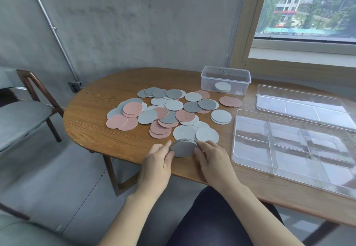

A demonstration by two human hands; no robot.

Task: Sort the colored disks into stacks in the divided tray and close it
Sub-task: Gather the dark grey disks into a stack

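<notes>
Grey round disks stacked at lower centre are pinched edgewise between left hand and right hand, seemingly squared up for the clear divided tray.

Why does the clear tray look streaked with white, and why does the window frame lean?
Head view: daylight from the window glares off the clear plastic divided tray and its clear lid; the wide-angle lens, looking down, tilts the wooden window frame; the near corners look soft.

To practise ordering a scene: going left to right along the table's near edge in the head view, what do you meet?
In order: left hand, stack of dark grey disks, right hand, clear divided tray.
</notes>
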